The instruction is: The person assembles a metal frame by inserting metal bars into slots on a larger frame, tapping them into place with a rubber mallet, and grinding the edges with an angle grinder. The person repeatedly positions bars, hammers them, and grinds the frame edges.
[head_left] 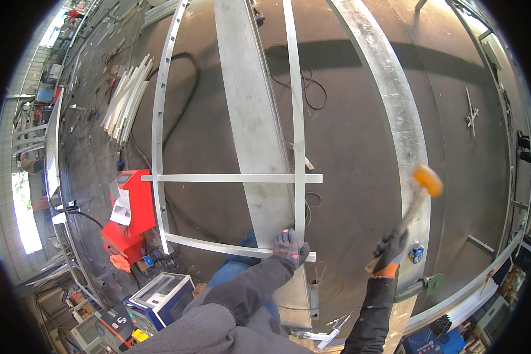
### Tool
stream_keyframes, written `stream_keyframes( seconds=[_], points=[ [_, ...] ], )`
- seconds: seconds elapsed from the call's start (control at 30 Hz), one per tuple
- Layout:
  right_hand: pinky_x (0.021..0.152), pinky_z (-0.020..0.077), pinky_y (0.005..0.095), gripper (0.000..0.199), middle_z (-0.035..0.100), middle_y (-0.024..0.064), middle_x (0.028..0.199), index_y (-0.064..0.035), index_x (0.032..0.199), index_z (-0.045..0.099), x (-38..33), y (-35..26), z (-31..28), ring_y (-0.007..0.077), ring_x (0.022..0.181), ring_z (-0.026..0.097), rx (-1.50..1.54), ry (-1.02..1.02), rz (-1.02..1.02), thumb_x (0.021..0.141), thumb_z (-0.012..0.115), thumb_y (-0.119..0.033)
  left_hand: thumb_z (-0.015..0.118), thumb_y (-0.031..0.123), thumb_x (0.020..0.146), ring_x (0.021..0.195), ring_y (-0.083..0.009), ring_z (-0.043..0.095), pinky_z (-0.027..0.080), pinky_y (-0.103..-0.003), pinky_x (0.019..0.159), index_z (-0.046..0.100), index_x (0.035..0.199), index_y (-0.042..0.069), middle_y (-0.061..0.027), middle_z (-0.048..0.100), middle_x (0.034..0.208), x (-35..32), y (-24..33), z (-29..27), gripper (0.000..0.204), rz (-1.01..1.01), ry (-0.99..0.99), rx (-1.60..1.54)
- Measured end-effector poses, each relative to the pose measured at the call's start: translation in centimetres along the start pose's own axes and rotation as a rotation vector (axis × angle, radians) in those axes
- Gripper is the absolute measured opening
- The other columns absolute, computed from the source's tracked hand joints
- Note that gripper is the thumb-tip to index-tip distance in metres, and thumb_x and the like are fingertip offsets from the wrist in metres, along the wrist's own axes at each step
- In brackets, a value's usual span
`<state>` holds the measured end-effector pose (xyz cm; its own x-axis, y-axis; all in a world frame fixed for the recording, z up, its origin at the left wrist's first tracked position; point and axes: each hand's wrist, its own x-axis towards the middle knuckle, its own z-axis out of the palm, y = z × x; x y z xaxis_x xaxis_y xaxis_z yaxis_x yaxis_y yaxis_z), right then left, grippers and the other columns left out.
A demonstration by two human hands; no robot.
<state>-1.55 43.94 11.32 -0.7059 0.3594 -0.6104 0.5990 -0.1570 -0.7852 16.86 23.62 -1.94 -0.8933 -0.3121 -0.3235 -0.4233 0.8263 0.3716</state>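
Note:
My left hand (288, 248), in a grey and orange work glove, grips the near right corner of a light metal frame (230, 178). Its fingers wrap over the square tubes where the upright rail (297, 118) meets the near crossbar (218, 246). Away to the right, my gloved right hand (389, 251) is closed round the wooden handle of a mallet (428, 180). The mallet's orange head is raised and blurred by motion, apart from the frame. On the left, the frame's other rail (159, 118) has a row of slots.
Wide metal beams (251, 106) (404, 106) run lengthwise under and beside the frame. A blue tape measure (416, 253) and a green clamp (432, 285) sit on the right beam. Left are a red machine (138, 203), loose strips (127, 100) and a blue-and-white box (159, 298).

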Motion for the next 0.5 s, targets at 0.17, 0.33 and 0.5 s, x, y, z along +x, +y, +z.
stream_keyframes(
  seconds=[0.17, 0.33, 0.5],
  points=[
    [0.045, 0.0408, 0.0250, 0.033, 0.055, -0.0001, 0.085, -0.0119, 0.133, 0.050, -3.5, 4.0, 3.0, 0.0079, 0.056, 0.049, -0.065, -0.169, 0.302, 0.102, 0.054, -0.024, 0.064, 0.044, 0.083, 0.102, -0.0450, 0.056, 0.047, -0.053, 0.087, 0.050, 0.118, -0.011, -0.0317, 0.053, 0.115, -0.3, -0.3, 0.1, 0.067, 0.028, -0.016, -0.005],
    [0.034, 0.0331, 0.0252, 0.042, 0.046, -0.0040, 0.066, -0.0138, 0.140, 0.042, -3.6, 5.3, 2.0, 0.0062, 0.043, 0.040, -0.309, -0.418, 0.101, 0.100, 0.054, -0.014, 0.067, 0.046, 0.081, 0.098, -0.0443, 0.056, 0.047, -0.054, 0.086, 0.051, 0.118, -0.010, -0.0295, 0.054, 0.109, 0.3, -1.0, 0.6, 0.069, 0.029, -0.046, 0.034],
    [0.035, 0.0301, 0.0239, 0.055, 0.050, -0.0022, 0.069, -0.0106, 0.144, 0.034, -2.8, 3.5, 2.0, 0.0071, 0.045, 0.043, -0.257, -0.097, 0.014, 0.097, 0.063, -0.014, 0.069, 0.036, 0.075, 0.099, -0.0433, 0.056, 0.045, -0.052, 0.079, 0.053, 0.104, -0.003, -0.0290, 0.055, 0.103, 0.5, -0.8, 0.2, 0.052, 0.008, -0.278, -0.148]
  ],
)
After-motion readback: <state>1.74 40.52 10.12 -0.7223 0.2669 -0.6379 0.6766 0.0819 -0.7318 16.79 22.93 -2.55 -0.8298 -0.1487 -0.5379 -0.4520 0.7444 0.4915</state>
